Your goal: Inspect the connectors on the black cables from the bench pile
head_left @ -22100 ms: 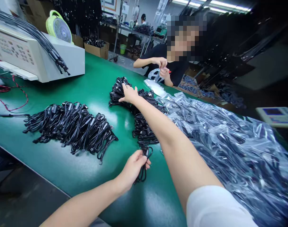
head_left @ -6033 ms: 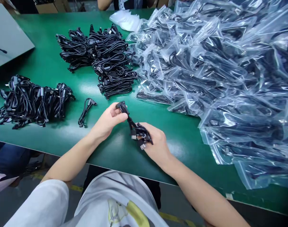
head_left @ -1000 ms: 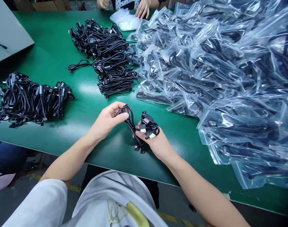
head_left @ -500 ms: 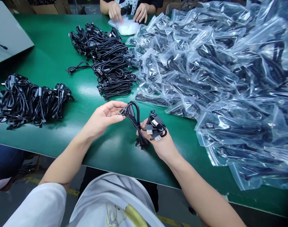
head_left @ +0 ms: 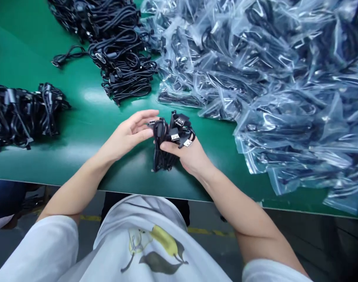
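Note:
My right hand grips several coiled black cables, its thumb pressed across the front of them. Grey-white USB connector ends stick out above that hand. At the left side of the bunch, my left hand has its thumb and fingers around the connector end of the front cable. That cable is folded into an upright loop against the others. Some of the left fingertips are hidden behind it.
A pile of coiled black cables lies beyond my hands on the green table. Another cable heap lies at left, and one loose cable between them. Clear zip bags holding cables cover the right side.
The front cable has moved in against the bunch in my right hand, and the right thumb now lies over it. The view has tilted down, so the person across the table is out of sight.

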The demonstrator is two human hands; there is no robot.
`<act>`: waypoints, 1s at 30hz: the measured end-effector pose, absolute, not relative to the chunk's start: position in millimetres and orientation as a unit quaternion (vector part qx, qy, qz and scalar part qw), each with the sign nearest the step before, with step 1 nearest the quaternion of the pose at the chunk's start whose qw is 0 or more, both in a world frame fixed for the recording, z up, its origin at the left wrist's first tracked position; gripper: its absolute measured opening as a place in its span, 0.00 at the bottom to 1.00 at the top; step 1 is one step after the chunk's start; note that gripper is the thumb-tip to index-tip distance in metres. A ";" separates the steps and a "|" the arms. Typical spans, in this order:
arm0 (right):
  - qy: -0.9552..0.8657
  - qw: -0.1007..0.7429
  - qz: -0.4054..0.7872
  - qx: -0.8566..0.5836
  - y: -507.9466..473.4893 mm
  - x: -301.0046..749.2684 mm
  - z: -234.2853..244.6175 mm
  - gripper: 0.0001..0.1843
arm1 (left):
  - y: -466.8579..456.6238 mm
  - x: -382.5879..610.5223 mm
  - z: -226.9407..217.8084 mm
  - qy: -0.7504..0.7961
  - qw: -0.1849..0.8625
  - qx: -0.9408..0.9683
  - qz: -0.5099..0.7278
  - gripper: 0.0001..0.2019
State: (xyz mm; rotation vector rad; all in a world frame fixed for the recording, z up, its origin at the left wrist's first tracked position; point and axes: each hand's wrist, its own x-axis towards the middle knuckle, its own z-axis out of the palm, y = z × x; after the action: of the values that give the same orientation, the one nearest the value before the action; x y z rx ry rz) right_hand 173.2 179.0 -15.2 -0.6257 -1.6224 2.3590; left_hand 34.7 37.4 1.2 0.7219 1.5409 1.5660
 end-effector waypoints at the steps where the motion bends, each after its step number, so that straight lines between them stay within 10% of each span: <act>1: -0.545 0.135 0.797 -0.222 180.2 172.4 -15.0 0.22 | 38.2 36.5 -0.2 0.609 0.409 0.292 0.614 0.24; 9: -0.478 0.295 0.773 -0.295 197.3 168.9 -11.7 0.16 | 40.0 54.6 -1.5 0.630 0.502 0.352 0.478 0.15; 30: -0.437 0.208 0.842 -0.240 201.1 175.9 4.4 0.14 | 44.6 56.4 0.5 0.657 0.413 0.372 0.508 0.13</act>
State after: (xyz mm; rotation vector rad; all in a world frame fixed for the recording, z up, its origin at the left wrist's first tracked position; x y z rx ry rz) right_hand 175.9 201.1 4.4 -0.6685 -1.2157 2.3421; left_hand 56.4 44.6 0.5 0.9363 1.6530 1.2775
